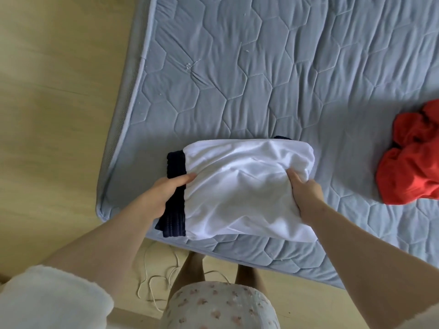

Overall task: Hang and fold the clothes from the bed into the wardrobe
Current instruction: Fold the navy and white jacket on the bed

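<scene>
Both hands grip folded white garment (247, 188) at near bed (261, 74) corner: left hand (164, 193) clamps navy-band side, right hand (306, 191) pinches opp. edge. Risk: uneven lift, loose layers sag, fold opens. Red garment (411, 160) unfolded, well apart.

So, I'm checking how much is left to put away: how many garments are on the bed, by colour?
White: 1, the folded white garment, gripped by the left hand and right hand.
Navy: 1, the navy knit garment under it.
Red: 1, the crumpled red garment lying apart on the mattress.
Total: 3
</scene>
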Available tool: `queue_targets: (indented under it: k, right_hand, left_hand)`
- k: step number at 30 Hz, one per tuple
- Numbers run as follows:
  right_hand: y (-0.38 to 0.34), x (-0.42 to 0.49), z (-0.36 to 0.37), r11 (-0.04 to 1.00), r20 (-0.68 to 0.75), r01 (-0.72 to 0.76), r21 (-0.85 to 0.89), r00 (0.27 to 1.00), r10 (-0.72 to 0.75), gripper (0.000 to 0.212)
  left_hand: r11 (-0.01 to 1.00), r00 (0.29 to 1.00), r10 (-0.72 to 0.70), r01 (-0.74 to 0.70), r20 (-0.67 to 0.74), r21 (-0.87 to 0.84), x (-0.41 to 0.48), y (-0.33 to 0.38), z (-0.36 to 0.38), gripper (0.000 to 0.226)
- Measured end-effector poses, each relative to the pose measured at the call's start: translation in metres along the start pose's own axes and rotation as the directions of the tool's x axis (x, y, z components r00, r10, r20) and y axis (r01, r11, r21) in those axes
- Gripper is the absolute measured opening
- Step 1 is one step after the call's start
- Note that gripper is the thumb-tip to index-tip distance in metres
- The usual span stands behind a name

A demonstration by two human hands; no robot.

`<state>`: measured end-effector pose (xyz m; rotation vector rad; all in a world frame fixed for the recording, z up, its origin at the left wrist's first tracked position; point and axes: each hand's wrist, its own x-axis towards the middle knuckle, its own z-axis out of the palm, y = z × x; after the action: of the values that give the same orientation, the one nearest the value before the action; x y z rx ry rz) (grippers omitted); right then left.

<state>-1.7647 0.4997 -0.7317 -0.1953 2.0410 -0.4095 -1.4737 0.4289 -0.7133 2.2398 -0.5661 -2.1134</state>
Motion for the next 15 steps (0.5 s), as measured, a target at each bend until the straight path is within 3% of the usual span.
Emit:
queue_targets:
  k: [9, 15]
  right_hand:
    - [-0.093, -0.105, 0.003, 0.976, 0.030, 0.216, 0.014, 0.976, -0.216, 0.030]
    - [-0.205, -0.216, 0.004, 0.897, 0.136, 0.441, 0.013, 0.888, -0.438, 0.033]
  left_hand:
    - [0.968, 0.970, 0.158, -0.189, -0.185, -0.165, -0.114, 0.045, -0.065, 0.034]
    - [0.859, 0.929, 0.252, -0.344, -0.272, -0.380, -0.238, 0.071, -0.127, 0.024]
